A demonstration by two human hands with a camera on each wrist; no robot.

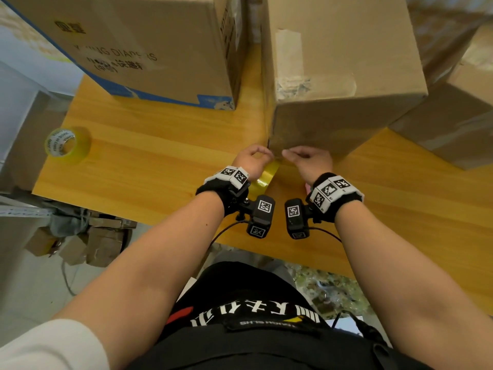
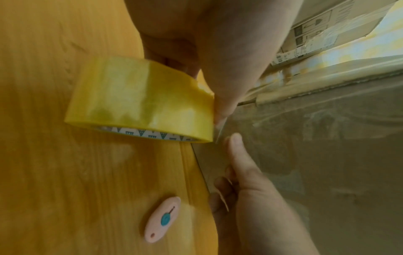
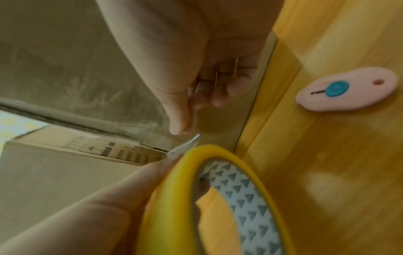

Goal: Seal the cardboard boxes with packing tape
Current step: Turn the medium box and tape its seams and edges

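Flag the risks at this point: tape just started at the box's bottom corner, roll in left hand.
1. The left hand grips the tape roll close to the box, so the short free strip may fold onto itself.
2. Only the right hand fingertips press the tape end at the corner; pulling may peel it.
3. The pink cutter lies under the right wrist and could get knocked.

A yellow wooden table [image 1: 160,145] fills the middle of the head view. Two large cardboard boxes are seen standing on it — a printed box [image 1: 149,46] at upper left, a plain box [image 1: 338,76] at upper right. A spare tape roll [image 1: 68,145] is set near the left edge. A pink cutter [image 2: 162,220] is laid flat — lower centre of the left wrist view.
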